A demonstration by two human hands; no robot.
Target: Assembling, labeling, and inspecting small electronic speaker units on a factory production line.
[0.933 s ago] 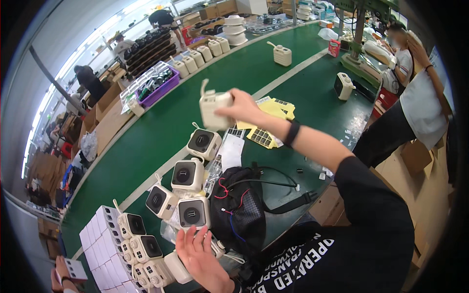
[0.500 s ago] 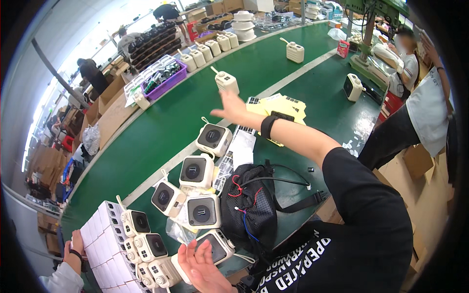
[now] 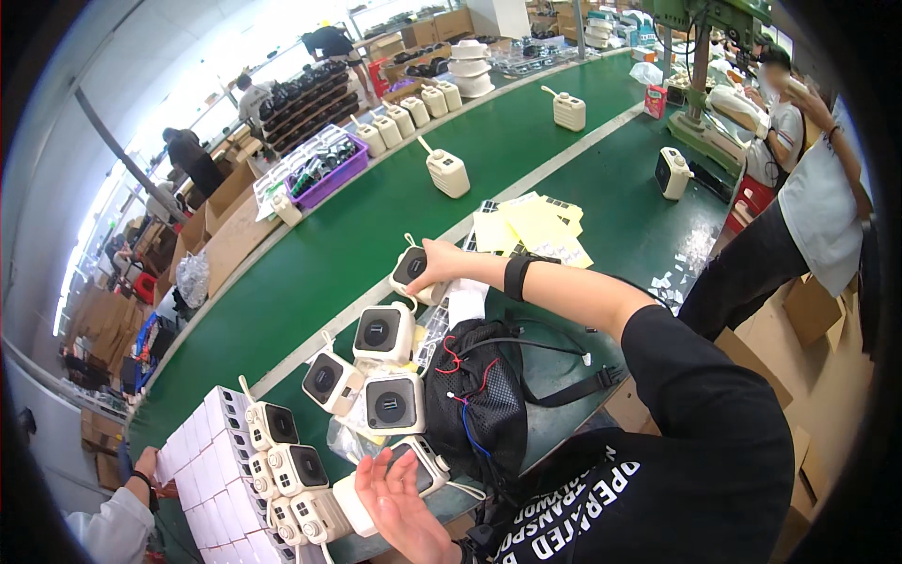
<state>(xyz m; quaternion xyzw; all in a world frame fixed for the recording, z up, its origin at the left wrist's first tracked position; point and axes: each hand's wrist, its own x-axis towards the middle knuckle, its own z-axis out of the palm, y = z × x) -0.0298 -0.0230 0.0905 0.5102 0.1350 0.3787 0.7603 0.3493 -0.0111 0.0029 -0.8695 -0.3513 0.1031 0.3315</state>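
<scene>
Right hand [image 3: 442,268] pulled back from belt, gripping cream camera unit [image 3: 411,271].

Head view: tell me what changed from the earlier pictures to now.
The right hand carried a cream box out over the green belt, let it go there, and drew back to grasp another cream box at the head of the row. The left hand stayed open beside the nearest box. The black bag and yellow sheets did not move.
</scene>
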